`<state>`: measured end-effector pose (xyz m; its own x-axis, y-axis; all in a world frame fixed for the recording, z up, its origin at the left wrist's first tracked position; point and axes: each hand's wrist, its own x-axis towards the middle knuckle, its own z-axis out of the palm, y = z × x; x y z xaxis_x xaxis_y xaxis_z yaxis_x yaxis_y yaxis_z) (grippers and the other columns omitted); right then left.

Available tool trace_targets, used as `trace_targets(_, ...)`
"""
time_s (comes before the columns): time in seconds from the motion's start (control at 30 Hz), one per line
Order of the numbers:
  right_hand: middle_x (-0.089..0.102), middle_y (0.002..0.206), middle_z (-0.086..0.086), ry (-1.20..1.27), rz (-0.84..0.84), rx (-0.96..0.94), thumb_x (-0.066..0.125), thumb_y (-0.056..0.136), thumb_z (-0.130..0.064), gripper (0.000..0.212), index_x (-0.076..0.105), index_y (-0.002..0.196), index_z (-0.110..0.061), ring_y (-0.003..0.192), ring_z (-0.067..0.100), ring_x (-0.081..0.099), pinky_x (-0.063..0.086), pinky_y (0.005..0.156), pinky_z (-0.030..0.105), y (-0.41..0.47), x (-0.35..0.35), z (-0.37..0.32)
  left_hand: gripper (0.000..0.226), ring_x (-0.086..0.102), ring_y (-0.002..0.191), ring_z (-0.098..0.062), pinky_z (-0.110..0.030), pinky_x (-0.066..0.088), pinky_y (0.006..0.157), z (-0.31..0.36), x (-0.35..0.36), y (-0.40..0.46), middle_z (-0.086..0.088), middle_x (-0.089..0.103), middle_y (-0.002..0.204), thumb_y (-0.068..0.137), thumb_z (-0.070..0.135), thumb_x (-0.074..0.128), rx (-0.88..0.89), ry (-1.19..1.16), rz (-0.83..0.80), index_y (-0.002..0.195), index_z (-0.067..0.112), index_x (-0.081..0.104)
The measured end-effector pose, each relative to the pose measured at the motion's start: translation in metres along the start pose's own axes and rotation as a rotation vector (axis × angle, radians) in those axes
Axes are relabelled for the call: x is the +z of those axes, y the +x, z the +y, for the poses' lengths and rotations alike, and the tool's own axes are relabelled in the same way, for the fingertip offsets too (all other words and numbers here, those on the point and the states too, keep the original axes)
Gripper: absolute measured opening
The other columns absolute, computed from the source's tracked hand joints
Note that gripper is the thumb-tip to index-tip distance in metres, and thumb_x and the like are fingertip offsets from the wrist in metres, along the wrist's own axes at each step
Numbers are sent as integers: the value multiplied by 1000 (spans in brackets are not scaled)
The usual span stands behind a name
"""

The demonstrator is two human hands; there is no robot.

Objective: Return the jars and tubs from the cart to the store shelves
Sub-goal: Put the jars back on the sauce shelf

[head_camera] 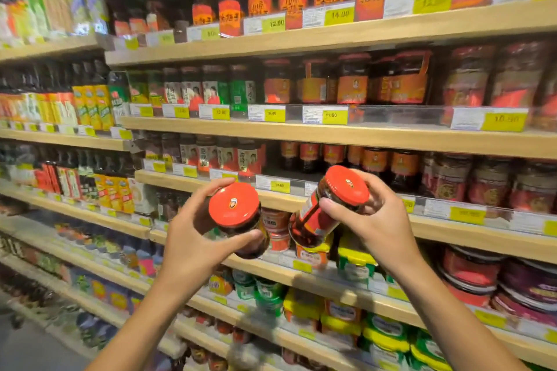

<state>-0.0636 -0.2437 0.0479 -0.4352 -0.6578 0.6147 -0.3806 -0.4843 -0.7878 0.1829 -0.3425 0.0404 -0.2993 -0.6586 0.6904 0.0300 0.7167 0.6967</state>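
Note:
I hold two dark sauce jars with red lids in front of the store shelves. My left hand (193, 238) grips the left jar (238, 214) round its body, lid tilted toward me. My right hand (370, 220) grips the right jar (328, 208) just below its lid; this jar leans to the right and shows a red label. Both jars hang in the air before the wooden shelf (271, 196) that carries similar red-labelled jars (310, 156). The cart is not in view.
Wooden shelves run across the whole view, packed with jars, bottles (93, 105) and tubs (470, 268), with yellow price tags (334, 116) on the edges. Green and yellow tubs (355, 265) fill the lower shelves. The aisle floor (27, 346) shows at the bottom left.

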Motion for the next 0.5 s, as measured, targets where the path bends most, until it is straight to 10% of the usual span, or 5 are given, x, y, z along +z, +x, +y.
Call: trace_targets(0.5,71,109,-7,-84,286,-56,90,66,-25,63,60,121,-16,98,6,71,54,82,19,47,43,29,76,60,113,2,-11,49,86,-76,14,99,13,58,125,63,4,91,127,-215,-58,127,20,54)
